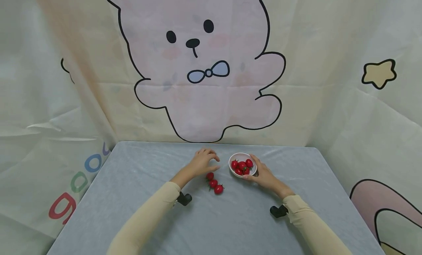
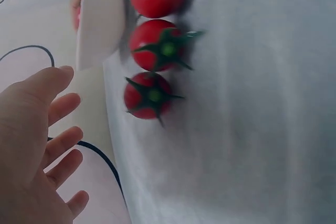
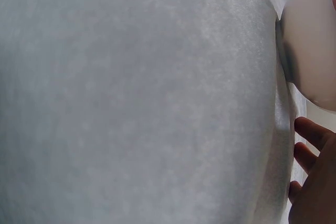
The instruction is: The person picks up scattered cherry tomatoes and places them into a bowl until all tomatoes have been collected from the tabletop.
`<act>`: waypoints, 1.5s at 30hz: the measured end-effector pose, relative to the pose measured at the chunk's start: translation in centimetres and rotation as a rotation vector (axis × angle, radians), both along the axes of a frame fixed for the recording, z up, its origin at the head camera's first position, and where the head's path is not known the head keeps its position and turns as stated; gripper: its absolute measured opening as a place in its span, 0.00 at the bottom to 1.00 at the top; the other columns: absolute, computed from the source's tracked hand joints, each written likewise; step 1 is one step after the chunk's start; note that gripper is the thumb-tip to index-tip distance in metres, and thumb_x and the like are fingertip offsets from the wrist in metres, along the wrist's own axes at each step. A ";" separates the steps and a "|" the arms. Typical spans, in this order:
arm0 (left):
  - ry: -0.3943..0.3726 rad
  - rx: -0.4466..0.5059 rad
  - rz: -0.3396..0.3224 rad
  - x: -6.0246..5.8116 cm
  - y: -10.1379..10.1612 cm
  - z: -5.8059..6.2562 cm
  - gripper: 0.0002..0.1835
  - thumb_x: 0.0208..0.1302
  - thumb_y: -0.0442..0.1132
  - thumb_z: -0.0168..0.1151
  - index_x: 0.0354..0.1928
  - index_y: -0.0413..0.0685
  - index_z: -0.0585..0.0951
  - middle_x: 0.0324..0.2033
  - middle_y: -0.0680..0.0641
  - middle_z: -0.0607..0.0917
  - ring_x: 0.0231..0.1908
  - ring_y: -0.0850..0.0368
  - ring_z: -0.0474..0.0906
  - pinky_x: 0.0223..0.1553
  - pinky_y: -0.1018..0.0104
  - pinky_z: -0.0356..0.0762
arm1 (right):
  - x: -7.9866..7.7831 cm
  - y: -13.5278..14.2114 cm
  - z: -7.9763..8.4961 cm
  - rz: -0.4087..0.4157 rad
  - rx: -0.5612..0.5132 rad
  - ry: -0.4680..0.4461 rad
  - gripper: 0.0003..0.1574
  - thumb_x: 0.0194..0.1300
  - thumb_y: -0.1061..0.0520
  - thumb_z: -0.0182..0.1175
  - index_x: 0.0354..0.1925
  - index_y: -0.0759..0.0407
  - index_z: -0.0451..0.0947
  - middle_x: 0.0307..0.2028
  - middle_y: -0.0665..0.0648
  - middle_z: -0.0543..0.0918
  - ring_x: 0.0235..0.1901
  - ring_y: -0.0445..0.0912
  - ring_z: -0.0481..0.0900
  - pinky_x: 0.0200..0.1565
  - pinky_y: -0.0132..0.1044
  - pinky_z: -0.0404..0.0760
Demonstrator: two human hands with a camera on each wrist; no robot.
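Behind: pale cloth backdrop (image 1: pixel 323 101), printed with a large bear (image 1: pixel 204 108) near the middle. Below: worktop (image 1: pixel 250 218) under a grey-blue covering.

At left: left hand (image 1: pixel 200 163), held out over the worktop. Fingers apart and lightly bent, holding nothing; same finding in the left wrist view. No contact seen with any tomato or with the bowl.

Just beside the left hand: three loose red tomatoes with green stem tops, in a short slanting row on the worktop, namely far tomato (image 1: pixel 210 176), middle tomato (image 1: pixel 213 183) and near tomato (image 1: pixel 218 189).

Farther right: white bowl (image 2: pixel 100 24), with at least five tomatoes in the bowl (image 1: pixel 242 166). Cannot tell whether fully down on the worktop or slightly raised.

At far right: right hand (image 1: pixel 262 176), thumb at the near rim, fingers curled on the right side, clamped on the bowl.

Step in hand, as judged: transfer of tomatoes between bowl and worktop, direction not determinable. Next move, as judged: for filling, a light pinch on one loose tomato; for emptying, a reach over the rim. In either case, a steady right-hand grip advisable.
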State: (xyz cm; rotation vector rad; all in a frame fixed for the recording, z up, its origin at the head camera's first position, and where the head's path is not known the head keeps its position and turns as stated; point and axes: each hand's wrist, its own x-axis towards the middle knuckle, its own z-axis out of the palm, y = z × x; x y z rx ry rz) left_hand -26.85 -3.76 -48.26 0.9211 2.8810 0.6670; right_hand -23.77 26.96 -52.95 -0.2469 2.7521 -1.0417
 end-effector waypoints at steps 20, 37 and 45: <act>-0.026 -0.035 0.002 1.7 -2.7 -3.3 0.16 0.64 0.57 0.65 0.48 0.59 0.83 0.57 0.49 0.79 0.59 0.49 0.70 0.62 0.42 0.66 | -0.1 0.0 -0.4 -0.006 0.009 0.002 0.70 0.53 0.28 0.68 0.79 0.42 0.38 0.75 0.64 0.55 0.73 0.64 0.55 0.66 0.71 0.61; 0.008 -0.045 0.019 2.2 -3.1 -4.0 0.19 0.63 0.58 0.66 0.50 0.57 0.84 0.55 0.49 0.80 0.58 0.48 0.71 0.61 0.41 0.66 | -0.1 0.1 -0.4 -0.008 0.006 -0.001 0.70 0.53 0.28 0.68 0.79 0.43 0.38 0.75 0.65 0.55 0.73 0.64 0.54 0.66 0.71 0.60; 0.016 -0.052 0.009 2.2 -3.0 -4.4 0.20 0.61 0.57 0.67 0.50 0.57 0.84 0.55 0.50 0.80 0.57 0.49 0.71 0.60 0.43 0.66 | 0.0 0.1 -0.2 -0.007 -0.001 -0.009 0.70 0.52 0.28 0.69 0.79 0.42 0.38 0.76 0.64 0.55 0.74 0.64 0.54 0.67 0.71 0.60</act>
